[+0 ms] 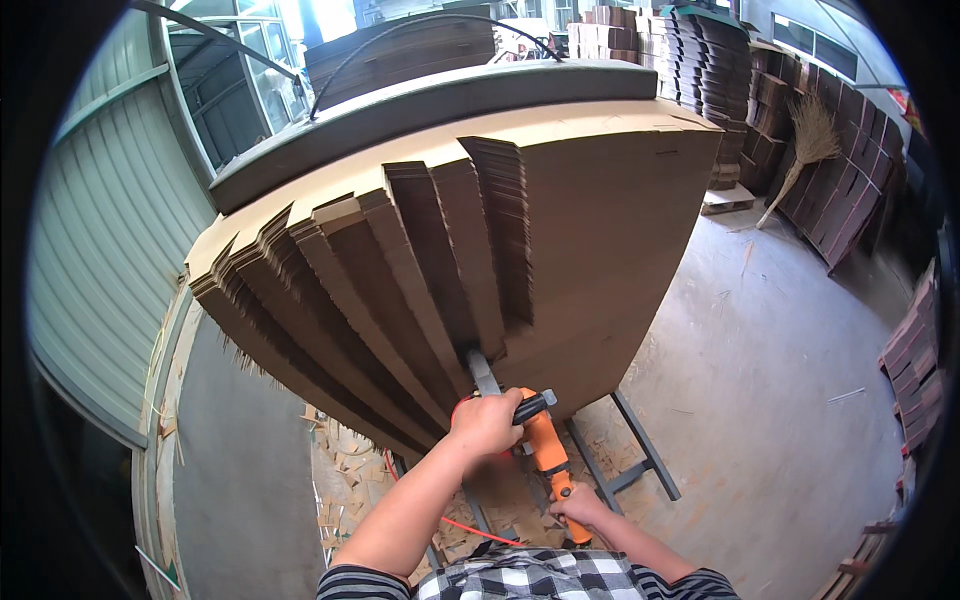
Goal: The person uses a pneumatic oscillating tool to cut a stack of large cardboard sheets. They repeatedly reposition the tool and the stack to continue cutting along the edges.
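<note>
The left hand (pixel 487 425) is closed around the black side handle (pixel 531 408) of an orange, long-bodied power tool (pixel 545 445), fingers curled and the back of the hand facing up. The right hand (pixel 582 507) is clamped on the tool's slimmer rear section, near the checked black-and-white cloth (pixel 540 577) on the person's front. The tool is just beside the lower edge of a tall stack of brown cardboard sheets (pixel 610 230), left of that edge's right corner. Its flat grey metal bit (pixel 484 374) points up at the lower end of a dark slot in the stack; whether the tip touches cardboard I cannot tell

Several such slots run down the left half of the stack from its upper edge, with ragged strips between them, while the right half is a plain face. A long dark grey beam (pixel 430 100) lies along the far upper edge, with a thin black cable (pixel 400 36) arching above it. A dark metal stand (pixel 645 450) shows below the stack's lower edge, its legs near the tool. A red cord (pixel 485 531) trails left of the right hand, and torn cardboard scraps (pixel 350 465) litter the floor below the stack's lower left edge
</note>
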Available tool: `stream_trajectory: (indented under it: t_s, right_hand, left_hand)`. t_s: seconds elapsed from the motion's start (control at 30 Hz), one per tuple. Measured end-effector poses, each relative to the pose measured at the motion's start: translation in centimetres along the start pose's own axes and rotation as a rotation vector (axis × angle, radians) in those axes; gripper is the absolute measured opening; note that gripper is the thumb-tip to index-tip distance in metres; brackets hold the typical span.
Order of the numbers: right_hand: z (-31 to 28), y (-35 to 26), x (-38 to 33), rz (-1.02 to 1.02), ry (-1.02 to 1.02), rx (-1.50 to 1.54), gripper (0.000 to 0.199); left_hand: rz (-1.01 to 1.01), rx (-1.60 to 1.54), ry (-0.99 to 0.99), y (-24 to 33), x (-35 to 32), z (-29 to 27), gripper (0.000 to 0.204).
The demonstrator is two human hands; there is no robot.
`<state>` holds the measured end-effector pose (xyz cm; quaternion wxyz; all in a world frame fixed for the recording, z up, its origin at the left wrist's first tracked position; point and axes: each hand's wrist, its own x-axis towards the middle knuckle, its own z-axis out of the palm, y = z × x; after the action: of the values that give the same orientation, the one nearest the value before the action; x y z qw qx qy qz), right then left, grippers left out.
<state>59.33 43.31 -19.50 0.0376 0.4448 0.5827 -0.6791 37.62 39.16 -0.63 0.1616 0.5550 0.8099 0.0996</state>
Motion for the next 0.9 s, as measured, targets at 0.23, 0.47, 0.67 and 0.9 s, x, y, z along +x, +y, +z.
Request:
stream_trajectory:
  t_s: [0.23,0.47,0.67,0.9]
  right_hand:
    - [0.7,1.3,1.4,0.065,0.066,-0.102,0.017]
    - [0.6,5.7,5.7,0.096,0.179,-0.426,0.023]
    - [0.4,6.5,7.3,0.032,0.247,-0.512,0.03]
    - [0.1,7.5,8.8,0.063,0.179,-0.484,0.035]
  left_hand:
    - [-0.025,0.132,-0.075,-0.5,1.1,2.4,0.028]
    - [-0.152,0.078,-0.136,-0.2,3.1,6.1,0.029]
    - [-0.263,0.0,-0.192,-1.8,3.7,9.1,0.031]
    - [-0.267,0.051,-0.23,-2.7,4.9,12.1,0.028]
